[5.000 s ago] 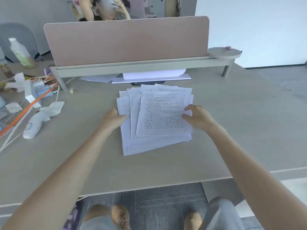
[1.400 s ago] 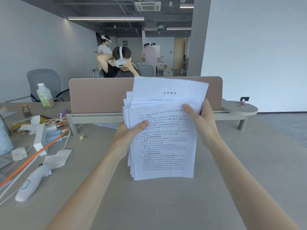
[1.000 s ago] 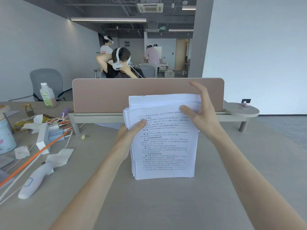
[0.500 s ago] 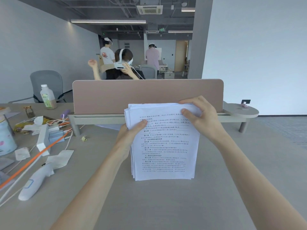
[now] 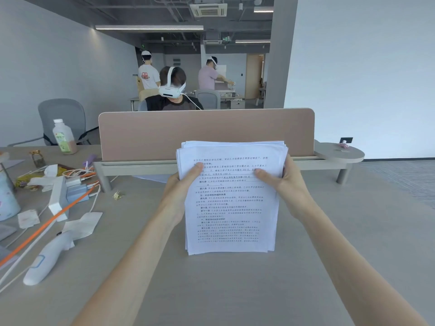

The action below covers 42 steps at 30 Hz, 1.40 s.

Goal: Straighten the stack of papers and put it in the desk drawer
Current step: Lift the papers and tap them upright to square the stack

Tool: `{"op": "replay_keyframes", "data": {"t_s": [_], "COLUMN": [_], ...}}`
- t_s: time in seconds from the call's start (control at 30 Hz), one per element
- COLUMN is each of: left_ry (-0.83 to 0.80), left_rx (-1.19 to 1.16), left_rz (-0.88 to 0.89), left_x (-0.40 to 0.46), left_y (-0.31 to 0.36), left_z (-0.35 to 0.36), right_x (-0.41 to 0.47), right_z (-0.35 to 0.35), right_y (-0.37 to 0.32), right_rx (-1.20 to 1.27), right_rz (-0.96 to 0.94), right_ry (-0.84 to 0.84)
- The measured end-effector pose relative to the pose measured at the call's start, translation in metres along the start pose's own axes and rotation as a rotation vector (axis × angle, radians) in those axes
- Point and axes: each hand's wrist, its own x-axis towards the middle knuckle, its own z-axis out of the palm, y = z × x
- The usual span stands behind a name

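The stack of papers [image 5: 231, 208] is standing upright on its bottom edge, right on the desk [image 5: 235, 290], pretty much dead centre in front of the person. It's a fairly thick bundle of white sheets, and the front page is covered in lines of printed text, too small to read properly. The bottom edge looks close to lined up, with only a few sheets poking out at the lower left corner. The top is messier: you can see several page edges fanned out in layers along the top and the upper left side, so it's not square up there.

The left hand [image 5: 179, 191] is clamped on the left edge of the stack, thumb pressed flat on the front page, the other fingers wrapped behind where I can't see them. The right hand [image 5: 286, 184] does the same on the right edge, thumb on the front, the rest behind the sheets. Both grips sit in the upper half of the stack.

Right behind the papers there's a pinkish divider panel [image 5: 207, 132] running across the desk. Off to the left side it's clutter: a bottle [image 5: 63, 136], an orange cable [image 5: 44, 228] and a white handheld gadget [image 5: 47, 260] lying flat.
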Motion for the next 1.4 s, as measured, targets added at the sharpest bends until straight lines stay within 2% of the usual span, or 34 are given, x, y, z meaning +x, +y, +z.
{"op": "replay_keyframes", "data": {"t_s": [0.23, 0.33, 0.5, 0.73, 1.1, 1.4], "left_ry": [-0.093, -0.068, -0.013, -0.052, -0.020, 0.026], "left_rx": [0.080, 0.133, 0.094, 0.088, 0.144, 0.138], "left_rz": [-0.111, -0.104, -0.061, -0.006, 0.060, -0.050], "left_x": [-0.010, -0.012, -0.008, -0.007, -0.006, -0.005], "left_y": [-0.039, -0.056, -0.057, -0.052, -0.060, -0.078], "left_z": [-0.016, -0.014, -0.006, -0.011, -0.001, 0.003], "right_x": [-0.021, -0.025, -0.024, -0.020, -0.021, -0.027], "right_z": [0.005, 0.011, 0.021, 0.015, 0.022, 0.021], "right_y": [0.055, 0.066, 0.062, 0.048, 0.051, 0.071], "right_rx": [0.025, 0.055, 0.076, 0.061, 0.012, 0.065], "right_rz": [0.137, 0.161, 0.114, -0.002, -0.049, 0.006], "right_ry": [-0.009, 0.032, 0.107, 0.170, 0.197, 0.231]}}
